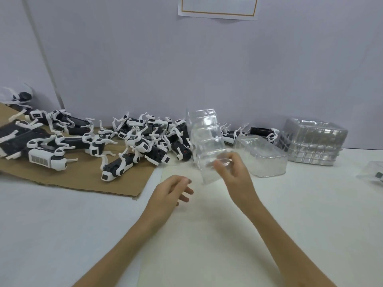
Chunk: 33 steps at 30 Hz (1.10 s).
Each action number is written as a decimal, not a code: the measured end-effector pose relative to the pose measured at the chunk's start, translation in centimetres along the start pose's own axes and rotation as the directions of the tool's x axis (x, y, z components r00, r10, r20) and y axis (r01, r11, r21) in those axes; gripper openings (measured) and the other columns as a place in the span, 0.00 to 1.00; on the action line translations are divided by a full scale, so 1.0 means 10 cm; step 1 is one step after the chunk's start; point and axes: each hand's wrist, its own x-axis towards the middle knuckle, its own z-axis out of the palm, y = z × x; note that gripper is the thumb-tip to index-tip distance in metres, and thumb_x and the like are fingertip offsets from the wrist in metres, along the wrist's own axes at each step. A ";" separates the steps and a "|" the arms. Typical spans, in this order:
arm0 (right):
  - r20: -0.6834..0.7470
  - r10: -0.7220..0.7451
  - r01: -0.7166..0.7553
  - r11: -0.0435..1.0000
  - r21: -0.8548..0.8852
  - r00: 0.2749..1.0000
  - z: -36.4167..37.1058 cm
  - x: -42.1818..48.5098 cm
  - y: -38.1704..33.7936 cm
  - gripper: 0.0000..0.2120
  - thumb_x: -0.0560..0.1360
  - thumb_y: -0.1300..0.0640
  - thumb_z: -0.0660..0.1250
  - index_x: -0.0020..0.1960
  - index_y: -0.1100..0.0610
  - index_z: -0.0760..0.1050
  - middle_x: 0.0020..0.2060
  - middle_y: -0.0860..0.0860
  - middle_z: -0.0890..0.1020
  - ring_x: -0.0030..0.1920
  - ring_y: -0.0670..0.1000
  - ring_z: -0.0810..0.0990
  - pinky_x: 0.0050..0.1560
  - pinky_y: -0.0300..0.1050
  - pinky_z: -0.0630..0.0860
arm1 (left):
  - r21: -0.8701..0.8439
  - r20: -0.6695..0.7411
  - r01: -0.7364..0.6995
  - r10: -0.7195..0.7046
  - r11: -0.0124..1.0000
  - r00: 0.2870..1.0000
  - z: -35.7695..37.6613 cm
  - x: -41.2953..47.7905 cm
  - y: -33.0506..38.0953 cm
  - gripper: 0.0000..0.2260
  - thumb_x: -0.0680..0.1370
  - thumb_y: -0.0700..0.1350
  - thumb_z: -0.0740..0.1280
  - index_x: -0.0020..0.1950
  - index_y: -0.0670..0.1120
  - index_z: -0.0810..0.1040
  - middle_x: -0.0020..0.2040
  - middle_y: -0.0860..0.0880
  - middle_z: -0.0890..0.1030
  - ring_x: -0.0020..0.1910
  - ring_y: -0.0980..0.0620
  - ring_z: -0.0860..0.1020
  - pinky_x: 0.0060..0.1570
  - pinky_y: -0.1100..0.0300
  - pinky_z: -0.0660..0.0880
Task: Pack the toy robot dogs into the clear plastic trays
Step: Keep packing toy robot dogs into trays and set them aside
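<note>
The right hand (234, 175) pinched a clear tray (207, 139) by its lower end, holding it up on end over the table (269, 214), just in front of the dogs (145, 141) heaped on the cardboard (83, 179). The left hand (172, 191) hovered beside it, fingers loose, holding nothing. This looked like the tray-fetching step. Next the tray wanted laying flat, hollow up, with the left hand reaching for a dog.

- The left hand (172, 191) is held forward on a bare forearm, fingers loosely spread, nothing gripped.
- The right hand (236, 176) is raised higher, a clear tray (207, 139) pinched between thumb and curled fingers.
</note>
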 end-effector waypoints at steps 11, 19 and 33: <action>0.301 -0.093 0.157 0.968 -0.197 0.949 0.21 -0.23 0.07 0.12 0.77 0.50 0.70 0.57 0.51 0.72 0.51 0.39 0.82 0.56 0.41 0.79 0.58 0.44 0.74 | -0.379 0.052 -0.011 0.033 0.926 0.998 -0.07 -0.02 0.05 0.11 0.84 0.40 0.60 0.58 0.45 0.81 0.52 0.45 0.86 0.50 0.49 0.85 0.47 0.61 0.79; 0.280 -0.091 0.136 0.980 -0.147 0.956 0.22 -0.22 0.06 0.06 0.77 0.49 0.71 0.51 0.48 0.75 0.47 0.42 0.84 0.54 0.42 0.81 0.58 0.46 0.75 | -0.375 -0.024 0.002 -0.012 0.927 1.000 -0.04 -0.03 0.05 0.07 0.80 0.35 0.65 0.52 0.42 0.82 0.45 0.41 0.87 0.46 0.47 0.86 0.42 0.61 0.81; 0.281 -0.122 0.167 0.975 -0.144 0.952 0.18 -0.21 0.05 0.07 0.76 0.50 0.72 0.50 0.49 0.75 0.45 0.42 0.84 0.53 0.42 0.82 0.56 0.42 0.76 | -0.401 -0.126 -0.013 -0.041 0.916 0.991 -0.05 -0.04 0.05 0.09 0.67 0.46 0.76 0.41 0.42 0.82 0.41 0.41 0.86 0.41 0.45 0.86 0.34 0.62 0.79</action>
